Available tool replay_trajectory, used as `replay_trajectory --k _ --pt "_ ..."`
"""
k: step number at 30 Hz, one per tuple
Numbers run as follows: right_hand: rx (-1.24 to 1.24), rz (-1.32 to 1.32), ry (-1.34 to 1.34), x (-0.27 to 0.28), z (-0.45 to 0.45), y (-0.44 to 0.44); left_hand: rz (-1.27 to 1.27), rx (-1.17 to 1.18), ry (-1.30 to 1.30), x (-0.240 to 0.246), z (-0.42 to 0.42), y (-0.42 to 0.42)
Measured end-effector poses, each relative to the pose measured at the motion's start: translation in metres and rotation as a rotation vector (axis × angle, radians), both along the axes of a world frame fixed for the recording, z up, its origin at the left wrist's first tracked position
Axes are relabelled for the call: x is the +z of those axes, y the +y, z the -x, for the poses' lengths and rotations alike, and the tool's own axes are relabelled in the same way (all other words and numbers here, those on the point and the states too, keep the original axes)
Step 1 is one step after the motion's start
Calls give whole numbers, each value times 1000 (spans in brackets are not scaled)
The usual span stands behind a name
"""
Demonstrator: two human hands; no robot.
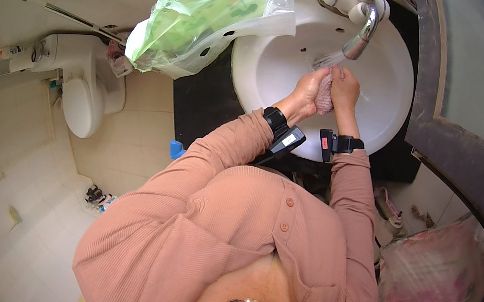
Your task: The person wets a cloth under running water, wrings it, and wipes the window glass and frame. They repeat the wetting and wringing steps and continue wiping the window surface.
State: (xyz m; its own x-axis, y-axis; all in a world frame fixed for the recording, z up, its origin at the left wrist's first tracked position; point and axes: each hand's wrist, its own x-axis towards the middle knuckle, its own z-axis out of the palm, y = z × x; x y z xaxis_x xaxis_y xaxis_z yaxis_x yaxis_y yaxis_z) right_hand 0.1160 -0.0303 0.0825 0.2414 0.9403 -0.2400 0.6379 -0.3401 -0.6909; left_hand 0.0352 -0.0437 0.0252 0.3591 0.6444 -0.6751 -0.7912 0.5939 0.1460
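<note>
Both hands are over the white washbasin, close under a chrome faucet spout with water running from it. My left hand holds one side of a pinkish textured cloth. On the cloth's other side is my right hand, its fingers curled at the upper end. The hands are nearly together at the top, and the cloth hangs between them. Part of the cloth is hidden by the fingers. Each wrist wears a black strap with a small device.
A green and clear plastic bag overhangs the basin's left rim on the black countertop. A grey-framed door or panel stands close on the right. Further left is a white toilet. Plastic-wrapped items lie at lower right.
</note>
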Motion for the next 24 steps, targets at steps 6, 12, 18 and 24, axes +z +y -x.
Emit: replay_trajectory --k 6,12,18,24 --pt "252 -139 64 -25 11 -32 -205 -209 -293 -7 29 3" --pt "95 208 -8 -59 -57 9 23 -104 148 19 19 -22" --pt "640 240 -345 -64 -48 -40 -158 -227 523 41 80 -34" --pt "816 121 166 -64 3 -20 -273 -82 574 63 114 -48"
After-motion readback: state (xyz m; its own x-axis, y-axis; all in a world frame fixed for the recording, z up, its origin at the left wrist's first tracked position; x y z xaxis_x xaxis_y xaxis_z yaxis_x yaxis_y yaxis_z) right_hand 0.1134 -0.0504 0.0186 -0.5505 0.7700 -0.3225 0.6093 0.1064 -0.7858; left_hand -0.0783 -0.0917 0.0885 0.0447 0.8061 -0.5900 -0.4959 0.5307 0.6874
